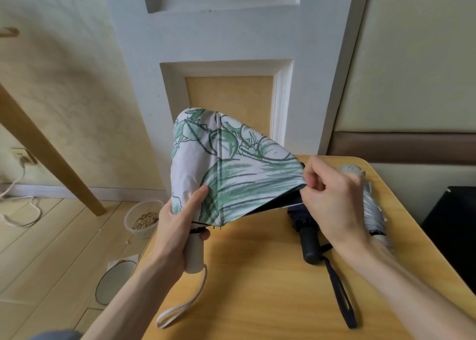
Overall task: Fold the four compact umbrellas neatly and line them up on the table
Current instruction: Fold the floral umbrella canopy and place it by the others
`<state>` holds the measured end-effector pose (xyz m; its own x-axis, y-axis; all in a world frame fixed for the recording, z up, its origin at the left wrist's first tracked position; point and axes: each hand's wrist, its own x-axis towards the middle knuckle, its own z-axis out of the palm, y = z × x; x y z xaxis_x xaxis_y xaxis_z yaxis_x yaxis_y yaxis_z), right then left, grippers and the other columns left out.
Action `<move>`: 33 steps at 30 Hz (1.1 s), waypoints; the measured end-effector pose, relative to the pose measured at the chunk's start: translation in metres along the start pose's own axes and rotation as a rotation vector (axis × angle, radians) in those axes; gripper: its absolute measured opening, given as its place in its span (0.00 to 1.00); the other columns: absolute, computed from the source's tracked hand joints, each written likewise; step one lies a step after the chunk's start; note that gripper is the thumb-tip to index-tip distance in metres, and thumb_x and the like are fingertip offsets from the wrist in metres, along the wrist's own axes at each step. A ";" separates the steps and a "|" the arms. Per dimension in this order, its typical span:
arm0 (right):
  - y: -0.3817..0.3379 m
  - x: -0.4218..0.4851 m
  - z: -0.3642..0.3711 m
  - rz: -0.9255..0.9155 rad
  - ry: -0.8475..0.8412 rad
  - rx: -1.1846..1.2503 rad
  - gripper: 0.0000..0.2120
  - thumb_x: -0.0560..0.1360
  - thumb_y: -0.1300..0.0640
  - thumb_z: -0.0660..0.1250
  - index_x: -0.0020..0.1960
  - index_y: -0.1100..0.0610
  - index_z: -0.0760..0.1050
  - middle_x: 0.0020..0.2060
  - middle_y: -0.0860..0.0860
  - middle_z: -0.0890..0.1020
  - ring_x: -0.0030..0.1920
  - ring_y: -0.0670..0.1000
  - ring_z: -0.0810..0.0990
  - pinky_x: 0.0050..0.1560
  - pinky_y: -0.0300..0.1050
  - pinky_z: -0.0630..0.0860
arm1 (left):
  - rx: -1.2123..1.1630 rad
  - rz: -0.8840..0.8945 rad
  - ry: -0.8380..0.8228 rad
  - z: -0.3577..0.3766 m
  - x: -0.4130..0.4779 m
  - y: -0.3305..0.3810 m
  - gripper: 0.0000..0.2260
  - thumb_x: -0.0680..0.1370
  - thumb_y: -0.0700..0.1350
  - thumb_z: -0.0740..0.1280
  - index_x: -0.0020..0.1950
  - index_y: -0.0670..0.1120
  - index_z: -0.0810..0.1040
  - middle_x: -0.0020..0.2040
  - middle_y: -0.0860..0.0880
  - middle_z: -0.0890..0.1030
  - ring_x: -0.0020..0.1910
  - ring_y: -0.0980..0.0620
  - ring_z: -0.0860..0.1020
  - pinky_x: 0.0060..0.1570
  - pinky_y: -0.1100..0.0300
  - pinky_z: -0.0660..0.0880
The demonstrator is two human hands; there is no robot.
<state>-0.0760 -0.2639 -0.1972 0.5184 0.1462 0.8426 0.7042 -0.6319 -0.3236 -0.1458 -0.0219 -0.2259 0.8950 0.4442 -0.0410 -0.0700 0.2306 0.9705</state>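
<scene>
- Step in hand: tidying the canopy of the leaf-print umbrella [231,169], held up over the table's [257,301] 10 o'clock corner. Its panels hang loose and unpleated.
- Next move, as I judge it: pull each panel flat, wrap them one way round the shaft, then fasten.
- The left hand [180,236], at the canopy's 7 o'clock, has its fingers [204,235] curled round the white handle [194,257], thumb pressed on the fabric.
- The right hand [334,200], at 3 o'clock, pinches the hem with its wrist raised.
- A navy umbrella [309,239] and a silver umbrella [373,211] lie collapsed on the table towards 4 o'clock. A fourth is not visible.
</scene>
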 end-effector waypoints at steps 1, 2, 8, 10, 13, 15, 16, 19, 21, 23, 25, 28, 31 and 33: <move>0.000 -0.003 0.000 -0.058 0.043 -0.049 0.17 0.59 0.78 0.62 0.33 0.57 0.66 0.26 0.50 0.64 0.26 0.54 0.61 0.26 0.48 0.61 | 0.001 0.003 0.004 0.002 -0.001 -0.001 0.11 0.78 0.49 0.75 0.48 0.43 0.80 0.33 0.46 0.78 0.27 0.50 0.71 0.25 0.58 0.70; 0.001 -0.007 0.001 -0.093 0.079 -0.077 0.15 0.59 0.78 0.61 0.33 0.59 0.68 0.26 0.51 0.65 0.26 0.55 0.62 0.24 0.48 0.61 | 0.006 0.008 0.014 0.003 -0.002 -0.002 0.11 0.78 0.49 0.75 0.48 0.43 0.80 0.33 0.46 0.78 0.27 0.50 0.71 0.24 0.58 0.71; 0.004 -0.023 0.005 -0.090 0.017 -0.020 0.09 0.71 0.72 0.73 0.43 0.60 0.78 0.36 0.42 0.72 0.33 0.45 0.69 0.32 0.40 0.71 | -0.004 0.009 0.061 0.000 0.001 -0.003 0.13 0.78 0.50 0.76 0.50 0.42 0.79 0.34 0.45 0.78 0.27 0.49 0.72 0.24 0.58 0.71; 0.010 -0.025 0.004 -0.051 0.068 -0.023 0.08 0.72 0.72 0.71 0.42 0.60 0.78 0.34 0.44 0.74 0.31 0.48 0.71 0.30 0.46 0.73 | 0.002 0.018 0.077 0.000 0.001 -0.003 0.12 0.77 0.49 0.76 0.50 0.42 0.79 0.34 0.45 0.78 0.27 0.49 0.73 0.24 0.58 0.72; 0.014 -0.026 0.006 -0.070 0.163 -0.101 0.10 0.70 0.74 0.63 0.36 0.60 0.73 0.28 0.50 0.72 0.27 0.52 0.68 0.24 0.49 0.67 | -0.003 0.030 0.074 0.005 -0.003 -0.006 0.12 0.77 0.48 0.76 0.48 0.42 0.79 0.33 0.45 0.79 0.27 0.49 0.73 0.24 0.58 0.72; 0.012 -0.026 0.008 -0.054 0.159 -0.095 0.11 0.69 0.75 0.63 0.36 0.60 0.72 0.29 0.50 0.72 0.29 0.51 0.68 0.27 0.48 0.66 | -0.014 0.025 0.060 0.007 -0.006 -0.007 0.13 0.76 0.49 0.77 0.48 0.42 0.79 0.34 0.45 0.79 0.28 0.49 0.73 0.24 0.58 0.72; 0.012 -0.026 0.008 -0.039 0.136 -0.060 0.11 0.69 0.75 0.65 0.37 0.61 0.73 0.32 0.51 0.73 0.32 0.51 0.70 0.30 0.47 0.68 | -0.017 0.021 0.060 0.007 -0.006 -0.007 0.13 0.75 0.50 0.77 0.48 0.42 0.79 0.34 0.45 0.78 0.28 0.49 0.73 0.24 0.58 0.71; 0.009 -0.025 0.006 -0.005 0.028 0.075 0.08 0.73 0.71 0.72 0.44 0.60 0.77 0.39 0.49 0.79 0.37 0.49 0.75 0.39 0.43 0.75 | -0.023 0.011 0.077 0.002 0.000 -0.006 0.12 0.77 0.50 0.76 0.49 0.43 0.79 0.34 0.46 0.79 0.28 0.49 0.73 0.24 0.58 0.71; 0.007 -0.026 0.006 0.034 -0.065 0.150 0.11 0.71 0.69 0.75 0.43 0.57 0.77 0.36 0.45 0.79 0.34 0.46 0.76 0.36 0.41 0.75 | -0.019 0.016 0.094 -0.002 0.004 -0.005 0.12 0.78 0.49 0.76 0.49 0.43 0.79 0.34 0.45 0.79 0.28 0.49 0.73 0.25 0.58 0.71; 0.005 -0.029 0.007 0.035 -0.156 0.189 0.14 0.70 0.69 0.76 0.41 0.54 0.75 0.33 0.43 0.77 0.32 0.45 0.75 0.33 0.38 0.73 | 0.004 0.038 0.083 -0.006 0.008 -0.006 0.12 0.77 0.49 0.76 0.49 0.42 0.79 0.35 0.45 0.77 0.28 0.49 0.72 0.24 0.58 0.71; 0.004 -0.029 0.007 0.023 -0.230 0.221 0.14 0.70 0.68 0.75 0.43 0.52 0.74 0.34 0.41 0.76 0.33 0.46 0.76 0.34 0.36 0.72 | 0.047 0.060 0.040 -0.012 0.012 -0.005 0.15 0.75 0.51 0.78 0.49 0.41 0.79 0.35 0.44 0.77 0.28 0.48 0.71 0.24 0.58 0.71; 0.002 -0.024 0.001 0.054 -0.398 0.385 0.12 0.72 0.64 0.70 0.52 0.53 0.73 0.45 0.44 0.77 0.46 0.49 0.78 0.45 0.41 0.74 | 0.081 0.069 -0.046 -0.021 0.017 0.000 0.21 0.69 0.56 0.80 0.50 0.42 0.79 0.35 0.44 0.76 0.28 0.47 0.70 0.25 0.58 0.70; -0.004 -0.019 -0.001 0.257 -0.323 0.654 0.08 0.78 0.62 0.63 0.57 0.56 0.73 0.46 0.51 0.79 0.48 0.53 0.78 0.49 0.47 0.75 | 0.077 0.071 -0.117 -0.028 0.020 0.005 0.26 0.65 0.59 0.81 0.51 0.43 0.79 0.37 0.44 0.74 0.30 0.48 0.68 0.25 0.58 0.68; -0.001 -0.011 -0.001 0.362 -0.153 0.669 0.03 0.84 0.59 0.63 0.57 0.55 0.74 0.43 0.56 0.79 0.44 0.57 0.78 0.46 0.56 0.75 | 0.082 0.083 -0.176 -0.031 0.020 0.008 0.31 0.61 0.62 0.84 0.52 0.43 0.80 0.37 0.43 0.75 0.29 0.48 0.70 0.24 0.59 0.68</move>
<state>-0.0832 -0.2654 -0.2060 0.7987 0.1526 0.5820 0.5964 -0.0729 -0.7993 -0.1423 0.0161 -0.2263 0.9512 0.2993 0.0750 -0.1170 0.1249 0.9852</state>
